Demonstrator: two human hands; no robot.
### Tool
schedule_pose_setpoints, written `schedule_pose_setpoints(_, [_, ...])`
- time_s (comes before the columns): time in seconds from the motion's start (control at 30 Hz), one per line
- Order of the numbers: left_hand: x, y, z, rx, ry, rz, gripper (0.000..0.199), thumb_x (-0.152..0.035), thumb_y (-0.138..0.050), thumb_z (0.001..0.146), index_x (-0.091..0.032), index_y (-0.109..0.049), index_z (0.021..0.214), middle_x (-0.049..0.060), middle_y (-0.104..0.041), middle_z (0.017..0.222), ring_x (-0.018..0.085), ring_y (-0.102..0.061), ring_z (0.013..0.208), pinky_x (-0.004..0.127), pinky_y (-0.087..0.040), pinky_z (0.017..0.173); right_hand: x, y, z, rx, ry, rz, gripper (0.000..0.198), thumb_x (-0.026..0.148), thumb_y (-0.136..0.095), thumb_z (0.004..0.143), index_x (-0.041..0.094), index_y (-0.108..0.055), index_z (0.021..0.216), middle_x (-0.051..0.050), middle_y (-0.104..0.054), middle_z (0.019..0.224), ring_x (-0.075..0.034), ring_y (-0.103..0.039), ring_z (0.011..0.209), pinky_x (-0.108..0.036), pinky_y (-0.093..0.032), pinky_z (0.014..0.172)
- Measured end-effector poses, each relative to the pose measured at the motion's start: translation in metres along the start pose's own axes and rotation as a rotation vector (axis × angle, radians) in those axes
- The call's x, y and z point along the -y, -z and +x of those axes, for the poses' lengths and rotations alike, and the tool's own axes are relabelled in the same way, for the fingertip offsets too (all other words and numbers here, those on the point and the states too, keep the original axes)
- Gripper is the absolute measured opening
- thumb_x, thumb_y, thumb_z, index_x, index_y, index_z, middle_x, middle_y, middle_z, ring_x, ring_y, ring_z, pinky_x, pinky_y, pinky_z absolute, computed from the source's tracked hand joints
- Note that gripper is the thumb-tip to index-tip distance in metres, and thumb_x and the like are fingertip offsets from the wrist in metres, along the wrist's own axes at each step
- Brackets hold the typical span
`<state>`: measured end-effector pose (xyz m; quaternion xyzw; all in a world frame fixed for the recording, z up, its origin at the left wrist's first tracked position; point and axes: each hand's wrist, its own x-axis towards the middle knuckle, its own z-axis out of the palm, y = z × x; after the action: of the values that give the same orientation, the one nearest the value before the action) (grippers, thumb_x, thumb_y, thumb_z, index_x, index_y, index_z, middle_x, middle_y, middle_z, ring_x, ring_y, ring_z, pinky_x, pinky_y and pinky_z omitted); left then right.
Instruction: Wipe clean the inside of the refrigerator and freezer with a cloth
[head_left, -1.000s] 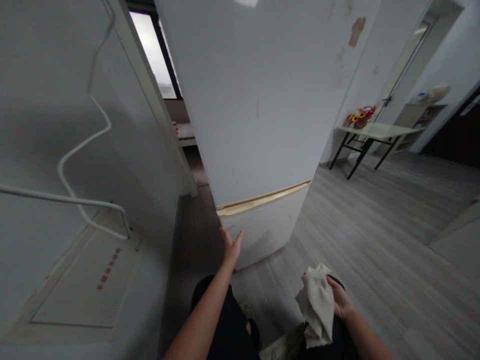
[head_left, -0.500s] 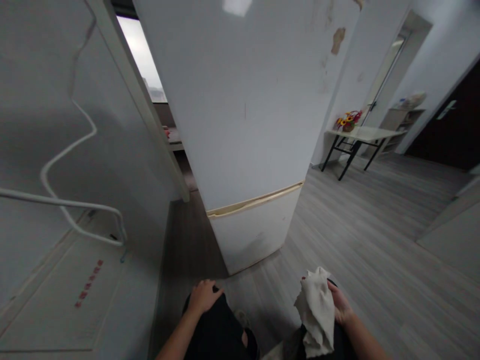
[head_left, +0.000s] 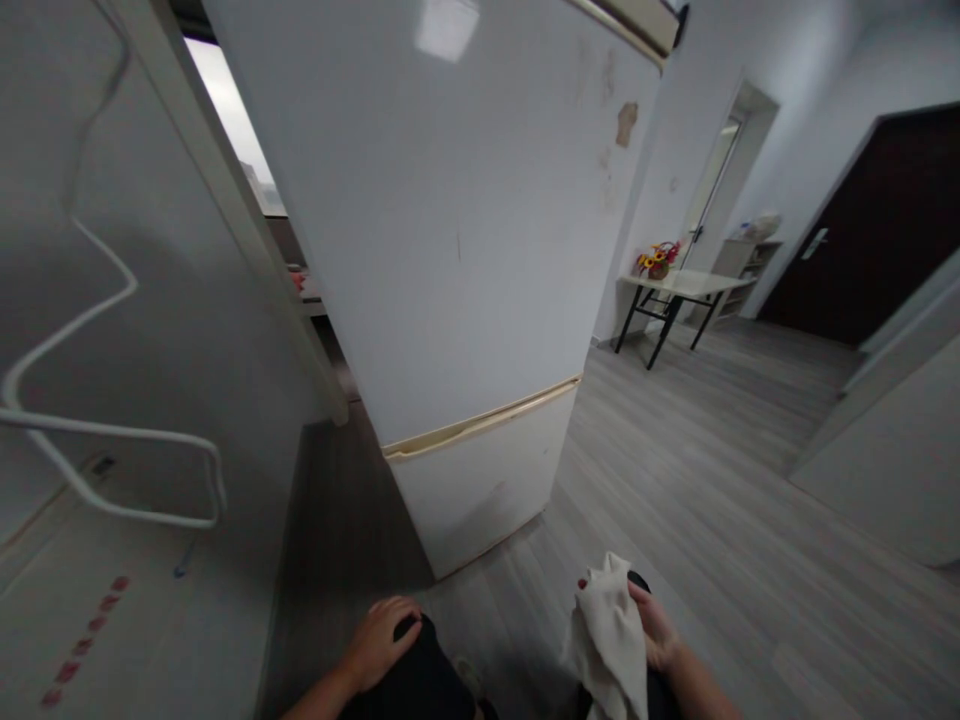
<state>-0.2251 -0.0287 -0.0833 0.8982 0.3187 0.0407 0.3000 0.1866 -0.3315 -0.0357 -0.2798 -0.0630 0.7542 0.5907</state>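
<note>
My left hand lies over my left knee in dark trousers, its fingers laid across the knee and nothing in them. A pale beige cloth hangs from my right hand, bunched at the top and draping down over my right knee. Directly in front stands a tall white refrigerator with its upper and lower doors closed. A yellowed handle strip runs between the doors. Brown stains mark the upper right of the big door, and a grey smudge shows on the lower one. Neither hand touches the refrigerator.
On the left, a white bent pipe sticks out beside the wall. A folding table with a flower basket stands at the back right, near a shelf and a dark door. Grey plank flooring extends to the right.
The view has swung right and tilted up slightly, so the refrigerator's upper handle area and more of the dark door show. Both hands keep their places on the knees, cloth still held.
</note>
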Motion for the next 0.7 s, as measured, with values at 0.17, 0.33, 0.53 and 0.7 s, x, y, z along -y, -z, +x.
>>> schedule_pose_setpoints(0.17, [-0.007, -0.005, 0.002, -0.039, 0.000, -0.020, 0.035, -0.053, -0.050, 0.093, -0.027, -0.074, 0.095, 0.007, -0.075, 0.112, 0.028, -0.066, 0.113, 0.045, -0.046, 0.106, -0.001, 0.006, 0.005, -0.038, -0.014, 0.051, 0.052, 0.046, -0.049, 0.098, 0.006, -0.068, 0.125, -0.017, -0.074, 0.113, -0.025, -0.071, 0.111, -0.040, -0.046, 0.112])
schedule_pose_setpoints(0.33, [-0.006, -0.003, -0.002, -0.079, 0.028, -0.065, 0.039, -0.057, -0.050, 0.092, -0.027, -0.074, 0.096, 0.008, -0.075, 0.109, 0.029, -0.067, 0.110, 0.046, -0.047, 0.105, 0.003, 0.023, 0.002, -0.051, -0.006, 0.086, 0.054, 0.044, -0.043, 0.103, 0.004, -0.067, 0.128, -0.018, -0.074, 0.114, -0.024, -0.072, 0.106, -0.039, -0.048, 0.109])
schedule_pose_setpoints(0.53, [0.000, -0.002, -0.004, -0.069, 0.069, -0.108, 0.039, -0.056, -0.049, 0.091, -0.025, -0.073, 0.094, 0.009, -0.074, 0.105, 0.028, -0.066, 0.106, 0.043, -0.048, 0.101, 0.005, 0.028, 0.001, -0.057, -0.005, 0.085, 0.056, 0.046, -0.041, 0.103, 0.003, -0.068, 0.125, -0.019, -0.073, 0.114, -0.025, -0.072, 0.106, -0.040, -0.048, 0.109])
schedule_pose_setpoints(0.7, [0.003, -0.006, 0.000, -0.055, 0.068, -0.086, 0.040, -0.057, -0.047, 0.093, -0.025, -0.072, 0.093, 0.008, -0.074, 0.105, 0.028, -0.066, 0.105, 0.043, -0.047, 0.100, 0.003, 0.023, -0.002, -0.056, -0.025, 0.044, 0.057, 0.049, -0.043, 0.102, 0.005, -0.068, 0.128, -0.018, -0.073, 0.118, -0.025, -0.069, 0.114, -0.039, -0.046, 0.112])
